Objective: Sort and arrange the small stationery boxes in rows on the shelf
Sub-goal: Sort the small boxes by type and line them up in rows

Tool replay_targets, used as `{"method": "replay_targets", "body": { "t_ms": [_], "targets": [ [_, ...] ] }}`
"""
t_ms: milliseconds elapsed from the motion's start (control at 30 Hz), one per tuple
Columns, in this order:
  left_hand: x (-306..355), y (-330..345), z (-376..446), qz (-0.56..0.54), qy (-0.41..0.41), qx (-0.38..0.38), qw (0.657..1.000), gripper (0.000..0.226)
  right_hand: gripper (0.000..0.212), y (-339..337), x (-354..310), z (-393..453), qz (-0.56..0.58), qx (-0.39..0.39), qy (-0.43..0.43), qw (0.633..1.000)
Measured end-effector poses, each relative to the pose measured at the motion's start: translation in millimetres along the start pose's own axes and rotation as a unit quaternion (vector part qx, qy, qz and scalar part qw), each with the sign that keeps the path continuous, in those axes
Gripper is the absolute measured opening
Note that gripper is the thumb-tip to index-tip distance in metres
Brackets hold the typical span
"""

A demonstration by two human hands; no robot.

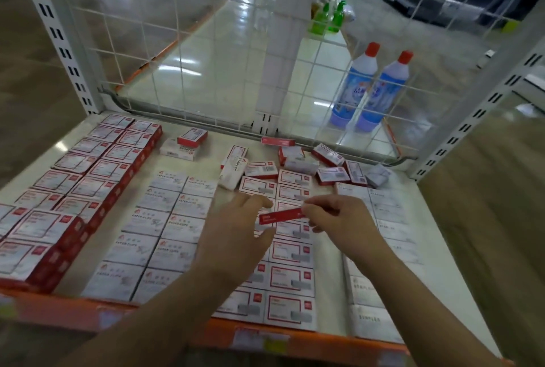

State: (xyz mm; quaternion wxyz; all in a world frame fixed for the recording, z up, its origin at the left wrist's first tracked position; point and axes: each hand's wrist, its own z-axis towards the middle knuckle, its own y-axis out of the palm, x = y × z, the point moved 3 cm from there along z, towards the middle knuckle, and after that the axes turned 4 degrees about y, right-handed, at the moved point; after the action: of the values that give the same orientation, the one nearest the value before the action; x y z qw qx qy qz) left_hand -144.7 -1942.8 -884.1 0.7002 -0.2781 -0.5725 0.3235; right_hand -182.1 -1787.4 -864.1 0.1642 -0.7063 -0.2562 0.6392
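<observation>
- Head view: both hands hold one small red box (281, 215) by its ends, left hand (236, 229) and right hand (339, 223) pinching it just above the middle rows (290, 266)
- Risk, I'd say: set down crooked, it nudges the neat boxes under the hands
- Beyond the fingers a loose heap (298, 167) waits unsorted; left of the left hand, paper clip boxes (165, 228) and red stacks (73, 190) crowd the shelf (212, 142)
</observation>
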Motion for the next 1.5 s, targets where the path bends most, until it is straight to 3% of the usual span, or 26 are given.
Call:
{"method": "replay_targets", "body": {
  "t_ms": [233,367,600,767,967,1267,1500],
  "targets": [
    [11.9,6.6,2.6,0.039,0.034,-0.019,0.998,0.025,0.014,-4.9,9.6,-6.6,0.038,-0.021,0.036,0.998],
    [10.0,9.3,2.4,-0.067,-0.052,-0.039,0.996,0.019,0.024,-6.9,16.5,-7.2,0.091,-0.018,0.054,0.994],
    [4.9,13.8,4.4,-0.201,-0.162,-0.057,0.964,0.003,0.015,-3.5,29.3,-10.7,0.06,-0.005,0.041,0.997],
    [5.0,15.9,3.7,-0.211,-0.167,-0.075,0.96,0.008,0.016,-8.0,30.3,-8.0,0.059,0.021,0.039,0.997],
    [-0.2,19.3,4.7,-0.15,-0.132,-0.099,0.975,0.017,0.019,-6.4,25.1,-7.7,0.035,-0.016,0.016,0.999],
    [-5.8,18.9,5.5,-0.162,-0.105,-0.05,0.98,0.012,0.012,2.0,29.9,-7.1,0.032,-0.045,0.043,0.998],
    [-8.4,21.7,4.4,-0.198,-0.123,-0.054,0.971,0.044,0.006,8.9,38.7,-6.5,0.14,-0.033,0.12,0.982]
  ]
}}
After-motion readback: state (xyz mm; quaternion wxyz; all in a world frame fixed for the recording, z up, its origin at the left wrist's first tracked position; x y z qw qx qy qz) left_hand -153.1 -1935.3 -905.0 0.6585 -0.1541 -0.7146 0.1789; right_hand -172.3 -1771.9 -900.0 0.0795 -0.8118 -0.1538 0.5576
